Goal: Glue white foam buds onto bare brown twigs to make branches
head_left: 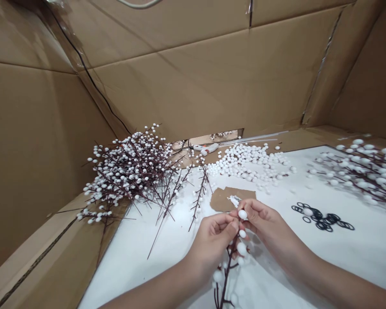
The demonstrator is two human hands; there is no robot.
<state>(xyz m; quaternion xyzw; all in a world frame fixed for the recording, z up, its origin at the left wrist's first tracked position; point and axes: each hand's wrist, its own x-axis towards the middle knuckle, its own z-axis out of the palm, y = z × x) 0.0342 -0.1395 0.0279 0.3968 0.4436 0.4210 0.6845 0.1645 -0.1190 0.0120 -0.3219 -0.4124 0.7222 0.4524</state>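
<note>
A dark brown branch [225, 281] with white berries runs up from the bottom edge to my hands. My left hand [215, 238] is closed on the branch near its upper end, thumb and fingers pinched. Beside it, my right hand [265, 221] pinches a white berry [242, 214] at the branch tip. More white berries sit along the branch just below the fingers. Behind my hands lies a piece of brown cardboard [219, 199] with a white smear of something on it.
A big heap of berried branches [131, 165] stands at the left, with loose twigs [199, 195] beside it. Loose white berries [244, 159] spread at the back. Black rings [323, 219] lie at the right, near more berried branches [369, 171]. Cardboard walls [212, 81] enclose the table.
</note>
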